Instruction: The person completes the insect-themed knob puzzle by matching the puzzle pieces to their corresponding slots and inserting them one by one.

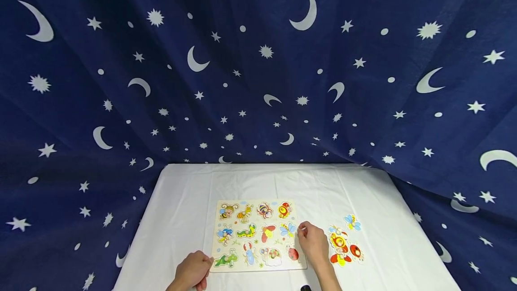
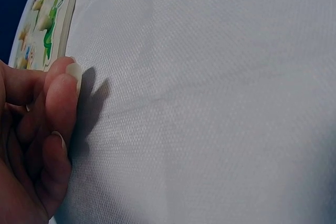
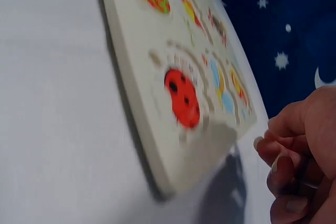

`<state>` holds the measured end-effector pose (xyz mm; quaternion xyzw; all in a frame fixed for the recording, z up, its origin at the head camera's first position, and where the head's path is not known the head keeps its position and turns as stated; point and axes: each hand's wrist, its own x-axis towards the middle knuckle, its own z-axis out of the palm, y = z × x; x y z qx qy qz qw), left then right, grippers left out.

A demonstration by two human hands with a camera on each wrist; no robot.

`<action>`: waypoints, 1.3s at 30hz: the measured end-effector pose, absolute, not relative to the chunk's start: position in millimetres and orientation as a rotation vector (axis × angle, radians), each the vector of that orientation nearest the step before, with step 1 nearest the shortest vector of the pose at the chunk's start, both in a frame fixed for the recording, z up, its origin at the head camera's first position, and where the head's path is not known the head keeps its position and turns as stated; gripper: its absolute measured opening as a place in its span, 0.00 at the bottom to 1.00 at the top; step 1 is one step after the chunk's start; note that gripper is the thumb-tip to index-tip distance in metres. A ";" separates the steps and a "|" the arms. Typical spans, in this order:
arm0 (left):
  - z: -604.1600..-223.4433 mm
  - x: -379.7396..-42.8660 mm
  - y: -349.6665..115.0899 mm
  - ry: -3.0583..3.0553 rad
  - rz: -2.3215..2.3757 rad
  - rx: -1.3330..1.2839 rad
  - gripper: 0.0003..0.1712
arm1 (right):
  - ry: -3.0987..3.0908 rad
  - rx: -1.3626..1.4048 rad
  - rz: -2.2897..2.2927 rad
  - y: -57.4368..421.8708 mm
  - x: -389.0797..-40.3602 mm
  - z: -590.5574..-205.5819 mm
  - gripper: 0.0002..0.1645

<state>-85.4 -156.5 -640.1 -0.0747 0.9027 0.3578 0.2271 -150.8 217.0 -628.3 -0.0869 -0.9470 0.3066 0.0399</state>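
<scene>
A pale wooden peg puzzle board (image 1: 242, 267) with colourful insect pictures lies flat on the white cloth. At its lower left corner, the left hand (image 1: 194, 269) holds the edge between thumb and curled fingers; the left wrist view shows these fingers (image 2: 60, 100) against the board's end. Beside the right edge is the right hand (image 1: 314, 241), its fingers loosely curled. The right wrist view shows nothing between those fingers (image 3: 283, 174), which stand apart from the board. A red ladybug picture (image 3: 182, 98) is nearest to them.
Right of the right hand lies a cluster of loose insect pieces, among them a blue-winged one (image 1: 352, 222) and a red ladybug piece (image 1: 355, 251). A dark object (image 1: 305, 288) shows at the bottom edge. A navy curtain (image 1: 250, 80) surrounds the table.
</scene>
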 end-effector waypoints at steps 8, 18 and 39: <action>-638.3 -87.9 -158.0 2.476 0.978 -0.193 0.20 | -2.833 -0.331 0.761 256.6 -151.6 -629.9 0.04; -635.4 -87.1 -158.5 2.490 0.980 -0.171 0.23 | -2.893 -0.348 0.725 284.6 -153.1 -626.1 0.07; -638.7 -86.7 -158.4 2.475 0.965 -0.217 0.22 | -3.040 -0.655 0.608 308.8 -148.6 -629.6 0.13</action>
